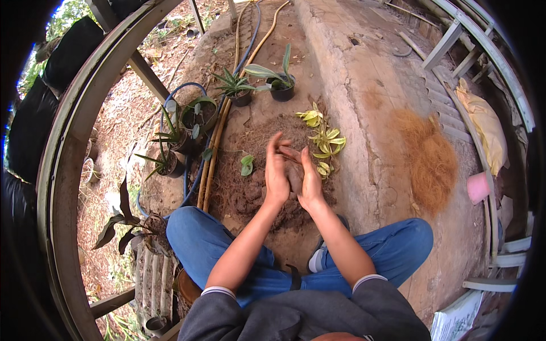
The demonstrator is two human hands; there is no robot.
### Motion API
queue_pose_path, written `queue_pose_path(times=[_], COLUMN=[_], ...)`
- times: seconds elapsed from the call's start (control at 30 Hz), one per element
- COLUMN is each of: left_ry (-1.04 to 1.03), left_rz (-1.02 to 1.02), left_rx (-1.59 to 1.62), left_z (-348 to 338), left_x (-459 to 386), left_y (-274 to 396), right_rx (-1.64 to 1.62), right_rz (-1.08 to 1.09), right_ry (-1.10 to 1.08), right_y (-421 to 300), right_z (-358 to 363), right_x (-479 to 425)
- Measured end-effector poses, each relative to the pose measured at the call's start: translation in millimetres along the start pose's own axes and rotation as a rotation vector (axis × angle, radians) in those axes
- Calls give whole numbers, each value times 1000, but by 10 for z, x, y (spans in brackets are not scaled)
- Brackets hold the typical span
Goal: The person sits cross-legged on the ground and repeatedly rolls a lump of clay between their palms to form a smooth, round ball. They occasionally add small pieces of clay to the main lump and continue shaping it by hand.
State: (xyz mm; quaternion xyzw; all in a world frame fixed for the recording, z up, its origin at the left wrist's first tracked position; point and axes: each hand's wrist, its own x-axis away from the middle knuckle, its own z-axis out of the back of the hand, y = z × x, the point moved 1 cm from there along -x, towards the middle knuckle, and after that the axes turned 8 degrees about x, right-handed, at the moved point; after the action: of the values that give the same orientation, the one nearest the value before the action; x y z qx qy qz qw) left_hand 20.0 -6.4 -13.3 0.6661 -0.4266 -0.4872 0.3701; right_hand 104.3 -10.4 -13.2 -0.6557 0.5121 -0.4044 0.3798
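Before me on the ground lies a mound of dark soil (249, 194) with clumps near my legs. Over it my left hand (276, 174) and my right hand (310, 181) face each other, palms inward, around a brown lump of soil (294, 174). Both hands touch the lump at its sides; some fingers are blurred. A small green leaf (246, 165) lies on the mound left of my hands. To their right are several yellow-green variegated leafy cuttings (327, 140).
Potted plants (281, 87) stand beyond and left of the mound, beside hoses (222, 128). A raised concrete edge (341, 106) runs on the right, with a pile of orange-brown fibre (431, 162) and a pink container (477, 188) past it. A wooden frame (70, 149) borders the left.
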Motion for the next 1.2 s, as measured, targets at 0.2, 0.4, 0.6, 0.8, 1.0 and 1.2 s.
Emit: queue_pose_path(times=[0.2,0.4,0.6,0.8,1.0,1.2], left_ry=[146,184,99,75,214,53], left_rz=[-22,505,517,420,494,577], left_rx=[-454,285,234,-29,52,110], left_z=[20,157,247,41,137,205], left_x=[19,-171,-160,-140,-120,-161], left_y=[95,96,-93,114,20,2], right_rx=[45,25,-68,-53,-181,-30], right_rz=[-74,-93,-108,-43,-67,15], right_ry=[127,-186,-100,-41,-19,53], right_y=[351,111,250,248,-16,172], right_z=[85,35,3,53,-53,17], right_x=[-95,-64,-27,-74,-24,-53])
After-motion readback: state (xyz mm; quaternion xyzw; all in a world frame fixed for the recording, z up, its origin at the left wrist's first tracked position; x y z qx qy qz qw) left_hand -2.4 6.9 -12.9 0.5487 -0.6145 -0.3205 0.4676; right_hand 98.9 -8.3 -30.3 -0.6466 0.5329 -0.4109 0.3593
